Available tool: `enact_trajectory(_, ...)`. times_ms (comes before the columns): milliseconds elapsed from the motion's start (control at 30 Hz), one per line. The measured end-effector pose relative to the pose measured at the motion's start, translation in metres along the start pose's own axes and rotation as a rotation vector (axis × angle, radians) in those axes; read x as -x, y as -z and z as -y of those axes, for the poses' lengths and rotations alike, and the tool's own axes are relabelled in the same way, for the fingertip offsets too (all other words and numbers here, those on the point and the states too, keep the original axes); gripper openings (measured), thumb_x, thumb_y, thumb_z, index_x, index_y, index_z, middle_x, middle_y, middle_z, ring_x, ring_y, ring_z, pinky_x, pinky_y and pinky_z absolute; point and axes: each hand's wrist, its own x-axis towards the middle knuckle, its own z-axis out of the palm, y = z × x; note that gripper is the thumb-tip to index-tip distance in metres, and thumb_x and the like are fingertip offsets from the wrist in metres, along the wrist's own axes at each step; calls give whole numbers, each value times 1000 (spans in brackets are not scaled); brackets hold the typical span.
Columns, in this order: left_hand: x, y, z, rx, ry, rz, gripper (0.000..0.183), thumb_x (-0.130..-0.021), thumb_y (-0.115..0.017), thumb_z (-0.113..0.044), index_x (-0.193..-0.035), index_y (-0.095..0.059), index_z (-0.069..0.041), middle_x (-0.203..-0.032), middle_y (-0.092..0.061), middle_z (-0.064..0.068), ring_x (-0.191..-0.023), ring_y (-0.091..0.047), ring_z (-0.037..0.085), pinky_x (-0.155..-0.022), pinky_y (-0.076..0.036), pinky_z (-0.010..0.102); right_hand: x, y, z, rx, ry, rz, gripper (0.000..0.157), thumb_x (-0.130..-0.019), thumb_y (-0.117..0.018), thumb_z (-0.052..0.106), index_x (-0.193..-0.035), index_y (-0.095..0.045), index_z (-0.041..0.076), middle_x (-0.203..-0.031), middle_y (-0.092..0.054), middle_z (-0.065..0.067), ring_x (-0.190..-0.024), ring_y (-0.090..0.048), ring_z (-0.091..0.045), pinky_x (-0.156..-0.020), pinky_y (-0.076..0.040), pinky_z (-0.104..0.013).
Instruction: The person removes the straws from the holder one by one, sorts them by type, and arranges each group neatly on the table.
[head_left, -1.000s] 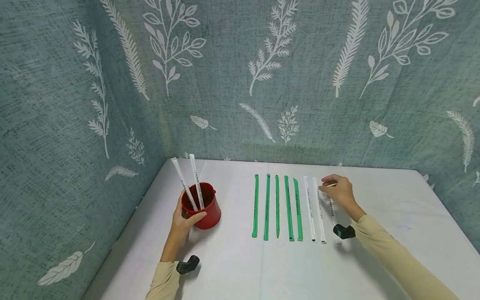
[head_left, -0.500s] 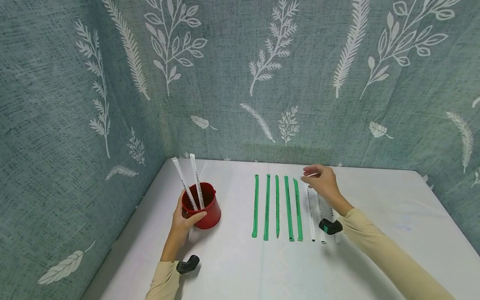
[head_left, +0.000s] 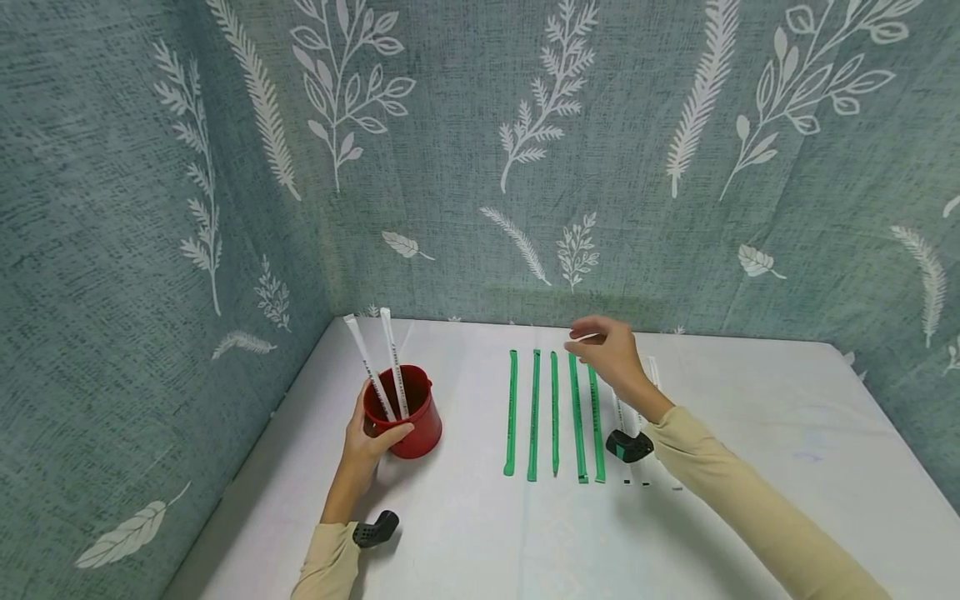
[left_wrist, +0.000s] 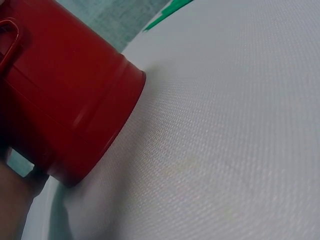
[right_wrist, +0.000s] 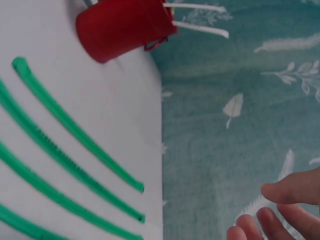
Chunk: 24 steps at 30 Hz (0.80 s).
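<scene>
My left hand (head_left: pixel 366 446) grips the red bucket (head_left: pixel 423 427) at the left of the table, thumb across its near side and fingers round its far left side. Two white wrapped straws (head_left: pixel 395 367) lean upright in the bucket and stick out over its rim. My right hand (head_left: pixel 611 354) hovers over the far ends of the green wrapped straws (head_left: pixel 555 417), fingers loosely bent. The right wrist view shows nothing between its thumb and fingertips (right_wrist: pixel 272 220). Several green straws lie side by side. White wrapped straws (head_left: pixel 618 412) lie to their right, partly hidden under my right arm.
A white cloth covers the table (head_left: pixel 465 533). Behind it and along its left side hangs a grey-green curtain (head_left: pixel 450 167) with white leaf patterns. A black wrist camera (head_left: pixel 628 447) sits on my right sleeve, another wrist camera (head_left: pixel 377 529) on my left.
My right hand has moved left, from above the white straws to above the green ones, holding nothing. My left hand and the bucket have stayed put.
</scene>
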Motion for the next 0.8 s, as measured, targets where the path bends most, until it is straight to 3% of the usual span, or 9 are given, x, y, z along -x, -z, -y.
enact_trajectory(167,1,0,-2,-3,1,-1,88,-79,-71,-6,-150,-20,-17,-143,-37,11,-127,-35,27,-85,-49,26,-1,-10,9,-25,36,22,30,-86,-69,10,-114,-62,2,-110,-62,-19,-94,-61,-28,-76,-53,-34)
enact_trajectory(400,1,0,-1,-4,7,-4,88,-78,-71,-6,-150,-21,-19,-144,-37,9,-126,-35,26,-85,-50,27,13,-20,54,-28,41,51,29,-87,-65,1,-114,-59,-7,-110,-61,-25,-98,-59,-38,-80,-52,-39)
enact_trajectory(633,-8,6,24,13,10,-12,91,-78,-72,-6,-150,-21,-24,-143,-38,4,-126,-36,22,-85,-50,28,0,-34,40,-78,31,76,30,-86,-68,6,-115,-61,-1,-110,-62,-20,-99,-59,-34,-78,-52,-38)
enact_trajectory(800,-8,6,29,9,-13,-27,89,-78,-74,-8,-148,-25,-30,-140,-40,-2,-124,-37,20,-87,-49,28,-7,-44,32,-89,45,84,29,-86,-70,10,-113,-63,3,-111,-62,-18,-98,-60,-30,-78,-52,-39)
